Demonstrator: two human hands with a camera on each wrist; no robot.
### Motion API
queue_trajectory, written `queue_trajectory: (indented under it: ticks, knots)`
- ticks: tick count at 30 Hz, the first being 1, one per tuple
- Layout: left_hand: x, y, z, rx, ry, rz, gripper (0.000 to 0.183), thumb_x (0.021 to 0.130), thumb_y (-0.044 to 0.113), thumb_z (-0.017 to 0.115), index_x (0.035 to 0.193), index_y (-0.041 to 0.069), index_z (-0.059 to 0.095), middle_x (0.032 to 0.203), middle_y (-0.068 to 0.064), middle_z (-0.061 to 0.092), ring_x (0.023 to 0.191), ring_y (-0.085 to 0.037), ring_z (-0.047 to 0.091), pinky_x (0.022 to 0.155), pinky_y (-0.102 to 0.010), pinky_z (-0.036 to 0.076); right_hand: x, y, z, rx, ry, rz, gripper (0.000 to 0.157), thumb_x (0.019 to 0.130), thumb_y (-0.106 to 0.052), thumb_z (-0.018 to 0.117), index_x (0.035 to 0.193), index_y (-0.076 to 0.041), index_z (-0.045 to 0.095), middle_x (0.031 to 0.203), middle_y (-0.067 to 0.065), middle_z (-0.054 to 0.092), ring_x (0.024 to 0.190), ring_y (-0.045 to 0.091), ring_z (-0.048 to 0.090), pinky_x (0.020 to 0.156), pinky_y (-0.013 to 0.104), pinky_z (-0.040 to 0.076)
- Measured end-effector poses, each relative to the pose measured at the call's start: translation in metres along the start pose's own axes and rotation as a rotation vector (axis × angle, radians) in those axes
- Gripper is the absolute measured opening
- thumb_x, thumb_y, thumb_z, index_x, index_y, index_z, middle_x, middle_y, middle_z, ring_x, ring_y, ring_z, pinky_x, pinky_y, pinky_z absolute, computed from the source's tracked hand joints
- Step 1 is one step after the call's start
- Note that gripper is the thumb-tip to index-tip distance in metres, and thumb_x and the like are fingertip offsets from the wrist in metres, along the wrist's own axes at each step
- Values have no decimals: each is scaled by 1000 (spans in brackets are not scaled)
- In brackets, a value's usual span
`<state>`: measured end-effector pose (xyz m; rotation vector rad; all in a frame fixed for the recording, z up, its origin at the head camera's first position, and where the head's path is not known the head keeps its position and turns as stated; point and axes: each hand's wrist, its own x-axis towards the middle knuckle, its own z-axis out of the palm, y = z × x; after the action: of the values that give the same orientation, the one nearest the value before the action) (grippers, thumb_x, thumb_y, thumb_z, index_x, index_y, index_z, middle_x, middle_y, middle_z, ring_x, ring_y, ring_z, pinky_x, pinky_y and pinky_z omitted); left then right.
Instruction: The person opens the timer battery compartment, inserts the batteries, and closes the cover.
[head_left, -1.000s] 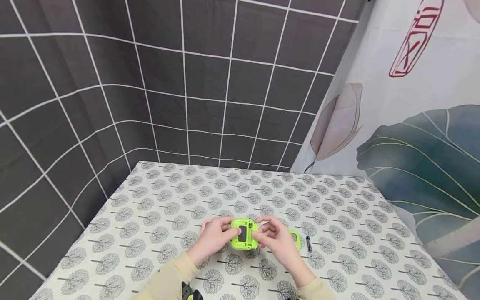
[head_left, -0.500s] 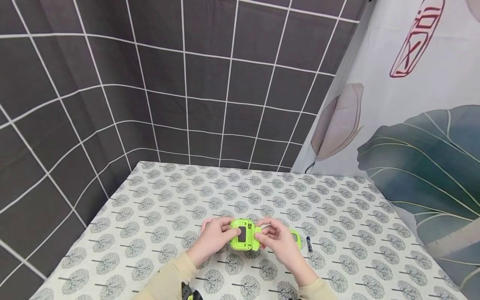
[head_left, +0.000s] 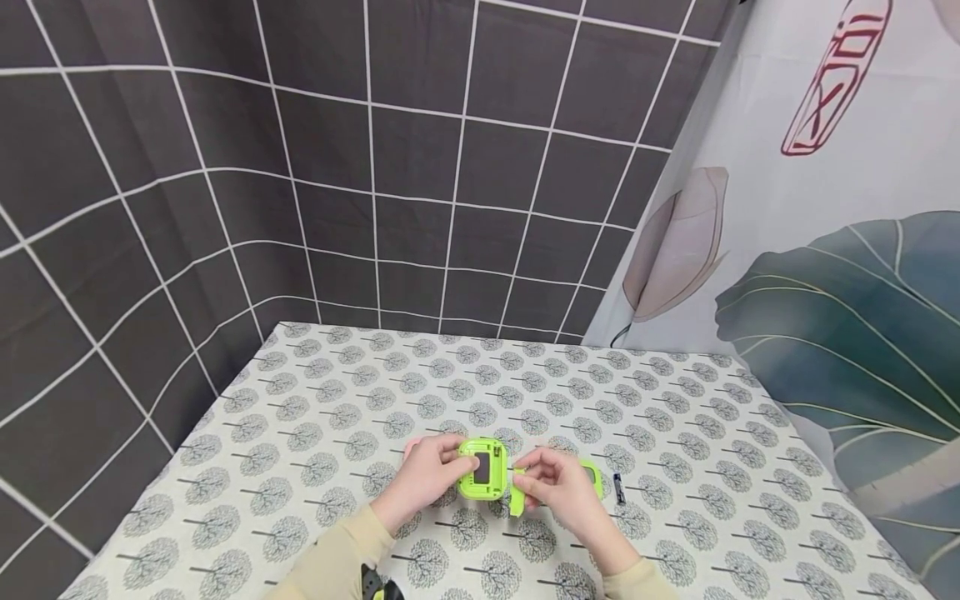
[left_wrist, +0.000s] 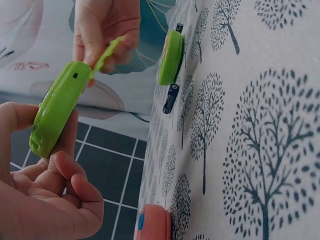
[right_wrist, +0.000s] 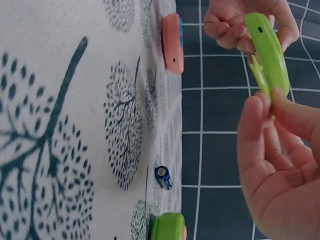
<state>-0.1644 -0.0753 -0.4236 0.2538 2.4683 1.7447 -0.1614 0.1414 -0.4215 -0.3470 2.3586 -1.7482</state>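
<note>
My left hand (head_left: 427,475) grips a lime-green rounded-square handheld device (head_left: 482,468) by its left side, thumb on its face. A dark rectangular panel and an uncovered battery compartment show on that face. The fingers behind it are hidden in the head view. My right hand (head_left: 561,486) pinches a small lime-green battery cover (head_left: 517,497) between thumb and fingers. The cover is apart from the device's right edge and hangs slightly lower. In the left wrist view, the device (left_wrist: 59,107) is seen edge-on, held above the table, with the cover (left_wrist: 106,55) beyond it.
A second green device (head_left: 594,477) lies to the right, partly behind my right hand. Beside it lies a dark battery (head_left: 618,489); the left wrist view shows another battery (left_wrist: 171,98) near that device. A pink device (right_wrist: 173,44) lies behind my left hand on the tree-patterned tablecloth (head_left: 337,467).
The battery cover has come away from the green device and moved right and down in my right hand. My left hand and the device have shifted slightly left.
</note>
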Motion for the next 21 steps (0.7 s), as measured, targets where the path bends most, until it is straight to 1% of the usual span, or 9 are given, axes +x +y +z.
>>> queue_trajectory:
  ticks: [2, 6, 10, 12, 15, 18, 21]
  knots:
    - [0, 0, 0, -5, -2, -4, 41, 84, 24, 67, 118, 3, 63, 99, -10, 72, 84, -15, 67, 77, -30, 52, 0, 1, 0, -27, -5, -2, 24, 82, -4, 69, 102, 6, 61, 77, 12, 67, 57, 10, 59, 57, 28, 56]
    - [0, -1, 0, -6, -4, -8, 41, 84, 24, 67, 118, 2, 62, 101, -11, 72, 87, -17, 68, 80, -34, 53, -1, 6, -1, -83, -3, -10, 20, 82, -4, 68, 100, 3, 63, 75, 10, 66, 57, 11, 59, 55, 26, 55]
    - [1, -1, 1, -10, -5, -18, 41, 84, 24, 66, 119, 2, 62, 102, -11, 72, 90, -17, 69, 84, -36, 53, -1, 11, -2, -157, -55, -7, 17, 83, -2, 66, 99, 3, 64, 71, 6, 63, 57, 12, 59, 54, 26, 55]
    - [1, -2, 2, -17, -9, -24, 40, 84, 24, 66, 118, 3, 63, 101, -10, 72, 88, -16, 69, 83, -34, 53, -2, 14, -2, -200, -97, -3, 15, 83, 0, 65, 98, 3, 64, 69, 4, 62, 57, 13, 58, 53, 25, 54]
    - [2, -2, 2, -26, -15, -27, 40, 84, 24, 67, 118, 3, 63, 101, -10, 72, 86, -15, 68, 82, -32, 53, -3, 18, -2, -221, -143, 17, 14, 82, 2, 65, 96, 2, 64, 69, 3, 61, 57, 13, 58, 51, 24, 54]
    - [2, -2, 2, -33, -19, -27, 40, 84, 24, 67, 118, 2, 62, 101, -11, 72, 85, -15, 68, 80, -30, 53, -4, 21, -2, -243, -154, 32, 12, 80, 2, 67, 92, 0, 65, 69, 2, 60, 57, 13, 58, 50, 24, 53]
    - [2, -3, 1, -27, -21, -20, 38, 84, 23, 67, 116, 3, 64, 99, -10, 72, 82, -14, 68, 78, -29, 53, -3, 22, -1, -291, -144, 25, 10, 79, 3, 67, 87, -1, 65, 69, 1, 59, 56, 13, 58, 49, 23, 52]
